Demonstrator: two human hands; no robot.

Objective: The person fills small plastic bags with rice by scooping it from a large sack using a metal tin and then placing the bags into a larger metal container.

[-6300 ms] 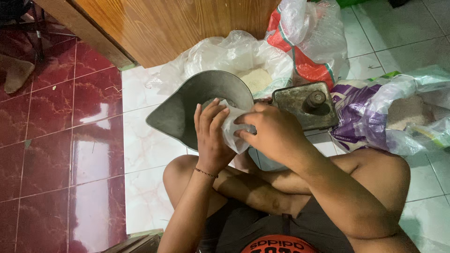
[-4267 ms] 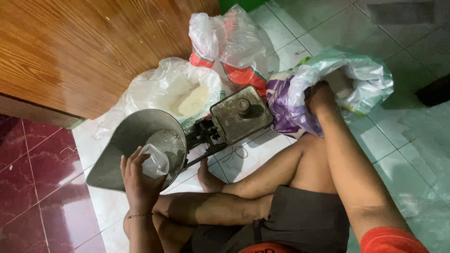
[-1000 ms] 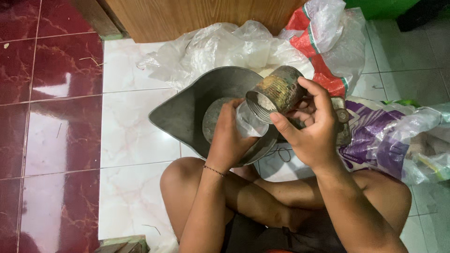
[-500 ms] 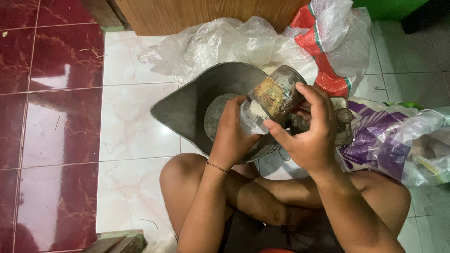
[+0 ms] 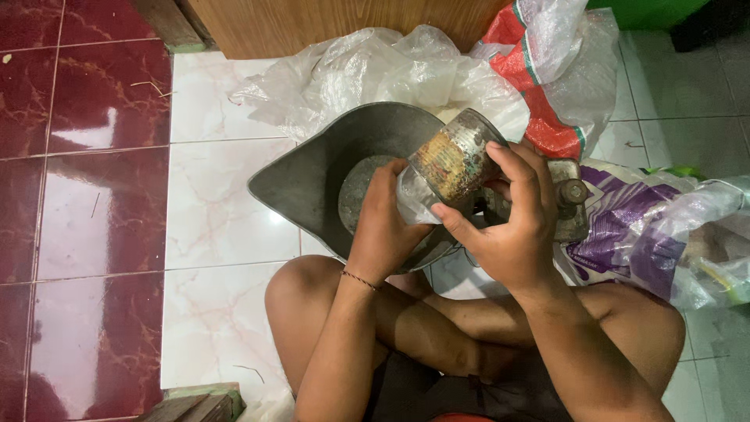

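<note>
I sit cross-legged on the floor over a grey metal scale pan (image 5: 312,184) with a pouring spout. My right hand (image 5: 508,227) grips a worn, rusty tin can (image 5: 453,156), tilted with its mouth toward a small clear plastic bag (image 5: 412,205). My left hand (image 5: 387,223) holds that bag over the pan, right under the can. The bag's contents are hidden by my fingers. A thin cord bracelet circles my left wrist.
A metal weighing scale body (image 5: 570,207) sits behind my right hand. A large clear sack (image 5: 367,74) lies behind the pan, a red and white sack (image 5: 551,86) to its right, a purple and white bag (image 5: 648,227) at far right. A wooden door (image 5: 328,19) stands beyond.
My right hand went to the purple bag and came back with the tin can. Over the last second the can tilted further down toward the small bag in my left hand.
</note>
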